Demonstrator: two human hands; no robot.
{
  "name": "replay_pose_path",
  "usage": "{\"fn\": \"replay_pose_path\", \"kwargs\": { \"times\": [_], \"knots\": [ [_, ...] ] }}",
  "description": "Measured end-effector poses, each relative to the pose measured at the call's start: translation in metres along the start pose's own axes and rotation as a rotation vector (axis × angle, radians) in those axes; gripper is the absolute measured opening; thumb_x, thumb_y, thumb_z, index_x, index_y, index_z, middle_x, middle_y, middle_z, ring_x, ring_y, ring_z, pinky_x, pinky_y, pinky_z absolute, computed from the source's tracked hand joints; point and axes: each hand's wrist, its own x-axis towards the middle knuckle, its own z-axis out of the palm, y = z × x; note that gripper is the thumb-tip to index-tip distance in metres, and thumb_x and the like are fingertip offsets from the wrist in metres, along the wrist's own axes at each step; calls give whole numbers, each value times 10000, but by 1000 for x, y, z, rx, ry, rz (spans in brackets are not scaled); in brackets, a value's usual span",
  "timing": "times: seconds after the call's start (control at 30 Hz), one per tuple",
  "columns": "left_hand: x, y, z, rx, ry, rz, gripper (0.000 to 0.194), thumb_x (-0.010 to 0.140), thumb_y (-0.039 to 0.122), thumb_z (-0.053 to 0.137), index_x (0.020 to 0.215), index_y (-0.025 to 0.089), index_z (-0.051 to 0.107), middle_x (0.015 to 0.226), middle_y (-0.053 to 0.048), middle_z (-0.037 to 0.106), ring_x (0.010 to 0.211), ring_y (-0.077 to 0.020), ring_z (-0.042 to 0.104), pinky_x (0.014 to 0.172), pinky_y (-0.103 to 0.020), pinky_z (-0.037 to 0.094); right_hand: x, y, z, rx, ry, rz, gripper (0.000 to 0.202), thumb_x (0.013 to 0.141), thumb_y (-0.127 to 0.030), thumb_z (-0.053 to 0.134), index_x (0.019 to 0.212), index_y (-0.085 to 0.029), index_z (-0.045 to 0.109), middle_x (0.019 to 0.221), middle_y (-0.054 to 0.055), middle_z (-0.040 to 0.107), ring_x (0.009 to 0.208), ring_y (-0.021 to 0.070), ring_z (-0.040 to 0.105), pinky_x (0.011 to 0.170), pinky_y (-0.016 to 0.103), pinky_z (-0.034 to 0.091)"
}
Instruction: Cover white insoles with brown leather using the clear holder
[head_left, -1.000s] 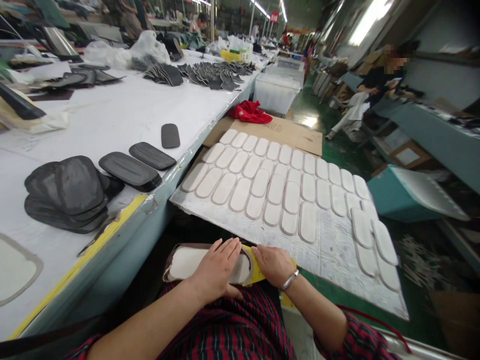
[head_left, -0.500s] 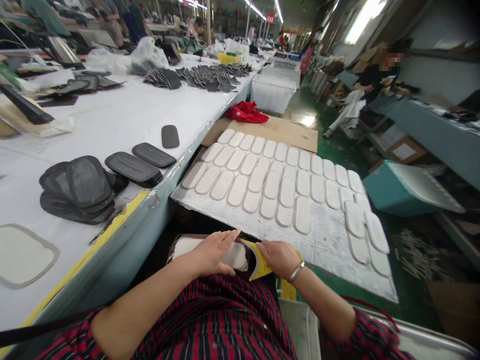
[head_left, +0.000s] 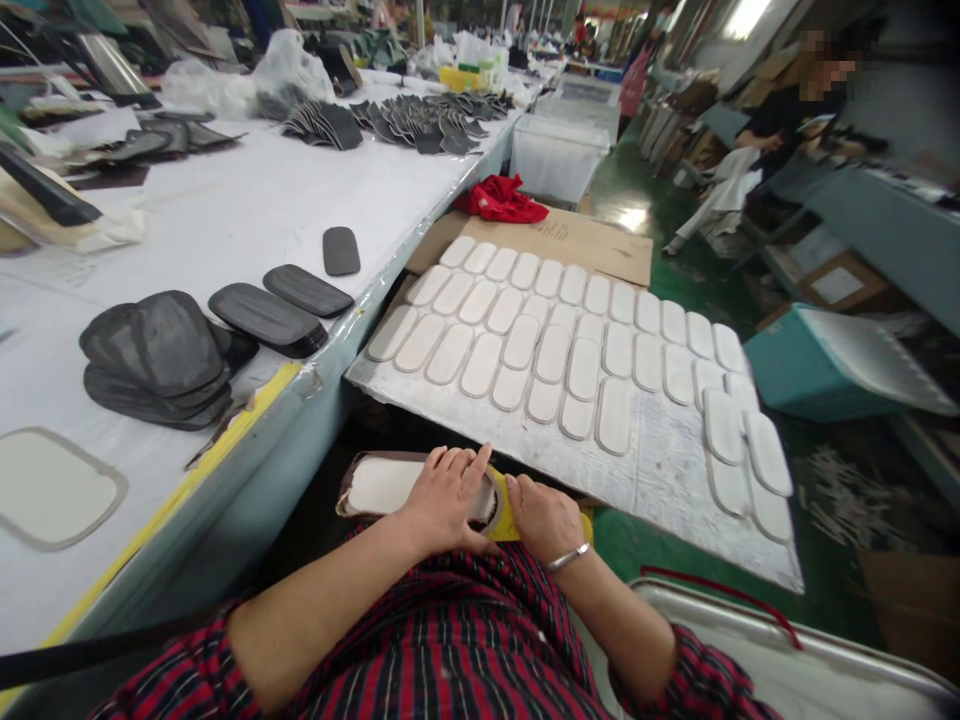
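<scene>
In front of my body lies an oblong piece with a white face and dark brown edge (head_left: pixel 384 485). My left hand (head_left: pixel 448 502) rests over its right part, palm down with the fingers apart. My right hand (head_left: pixel 546 520) is closed round a yellow tool (head_left: pixel 504 507) with a curved end, which meets the piece's right end. A silver bracelet (head_left: pixel 568 558) is on my right wrist. Many white oval pads (head_left: pixel 480 365) lie in rows on a board (head_left: pixel 660 480) beyond my hands.
The white table (head_left: pixel 247 200) at the left holds stacked black pads (head_left: pixel 161 350), loose black pads and a pale pad (head_left: pixel 58 488). A red cloth (head_left: pixel 504 198) lies on cardboard. At the right are a teal bin (head_left: pixel 817 365) and a seated person (head_left: pixel 780 130).
The yellow tool has moved left against the piece's right end, with my right hand on it. My left hand has shifted slightly right along the piece. The view has tilted slightly.
</scene>
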Motion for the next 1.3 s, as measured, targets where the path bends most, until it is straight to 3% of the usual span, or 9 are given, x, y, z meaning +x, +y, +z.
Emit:
{"fn": "replay_pose_path", "kwargs": {
  "times": [0.33, 0.5, 0.57, 0.67, 0.77, 0.9, 0.97, 1.13, 1.3],
  "knots": [
    [6, -7, 1, -51, 34, 41, 1154, 476, 586, 694, 1364, 97, 141, 1167, -148, 497, 1073, -274, 436, 970, -387, 249, 9, -12, 7, 5, 137, 75, 473, 937, -363, 149, 782, -186, 560, 701, 51, 647, 640, 134, 598, 536, 241, 309],
    [-2, -19, -21, -245, -15, 9, 1004, 610, 494, 658, 1377, 165, 99, 1195, -117, 514, 1083, -258, 480, 939, -382, 334, 25, -5, -16, -42, 188, 15, 437, 924, -404, 219, 817, -178, 577, 769, 65, 647, 756, 169, 594, 664, 273, 325],
    [-21, -39, -35, -359, 71, -54, 918, 656, 496, 624, 1371, 198, 132, 1323, -107, 399, 1189, -244, 399, 987, -369, 308, 33, 0, -30, -71, 178, 13, 440, 921, -426, 210, 895, -175, 571, 853, 82, 645, 847, 187, 580, 722, 295, 320],
    [-64, -77, -45, -494, 396, -279, 791, 742, 511, 530, 1365, 202, 153, 1420, -92, 238, 1292, -223, 236, 1061, -386, 203, 46, -2, -43, -108, 72, -29, 492, 923, -431, 153, 879, -187, 578, 871, 76, 651, 861, 191, 583, 718, 308, 333],
    [-99, -105, -25, -782, 600, -519, 656, 853, 491, 345, 1370, 159, 116, 1397, -125, 288, 1282, -195, 268, 1045, -381, 250, 66, -23, -42, -117, -5, -145, 540, 913, -450, 176, 733, -184, 611, 761, 73, 668, 762, 201, 612, 654, 305, 350],
    [-104, -113, 19, -1187, 523, -590, 615, 886, 509, 96, 1324, 122, 288, 1328, -138, 404, 1229, -192, 368, 1007, -371, 324, 102, -75, -31, -139, -50, -335, 581, 904, -473, 180, 719, -183, 648, 762, 87, 682, 736, 208, 621, 642, 309, 355],
    [-95, -108, 29, -1326, 528, -589, 672, 871, 535, 43, 1294, 118, 357, 1304, -129, 438, 1207, -204, 400, 989, -378, 347, 119, -102, -29, -151, -63, -433, 600, 902, -486, 160, 741, -187, 656, 780, 87, 683, 754, 207, 615, 662, 314, 351],
    [-83, -99, 24, -1548, 535, -634, 749, 836, 603, 29, 1191, 142, 501, 1221, -76, 530, 1142, -221, 465, 971, -380, 358, 145, -146, -29, -163, -115, -663, 584, 885, -516, 187, 740, -196, 654, 776, 68, 678, 773, 200, 597, 706, 319, 324],
    [-80, -97, 16, -1740, 522, -752, 828, 786, 675, 14, 1180, 144, 512, 1073, -79, 619, 984, -228, 570, 841, -353, 441, 161, -157, -30, -164, -126, -978, 540, 896, -475, 214, 743, -180, 640, 749, 67, 666, 743, 171, 576, 711, 304, 293]
  ]
}}
